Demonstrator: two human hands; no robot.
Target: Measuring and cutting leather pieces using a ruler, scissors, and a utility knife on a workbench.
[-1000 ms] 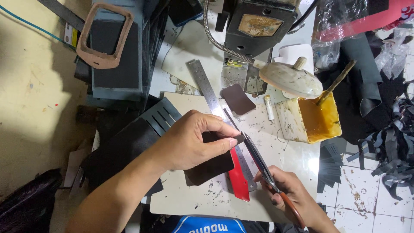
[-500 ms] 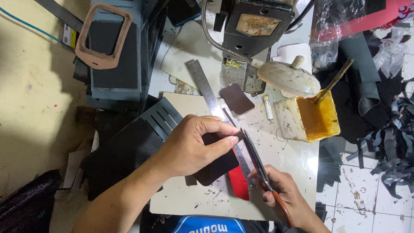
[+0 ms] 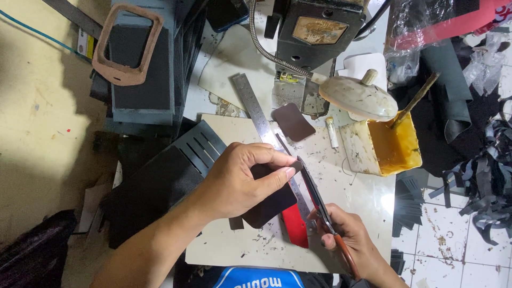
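2 hands, dark leather piece, flat, possibly brown, scissors

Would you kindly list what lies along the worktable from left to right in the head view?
Brown leather frame → left hand pinching a dark leather piece → scissors in the right hand → yellow glue tub → black strip scraps.

Surface: pale work board (littered with scraps)
Far: steel ruler, brown leather patch
Right: yellow glue tub
Near: red piece
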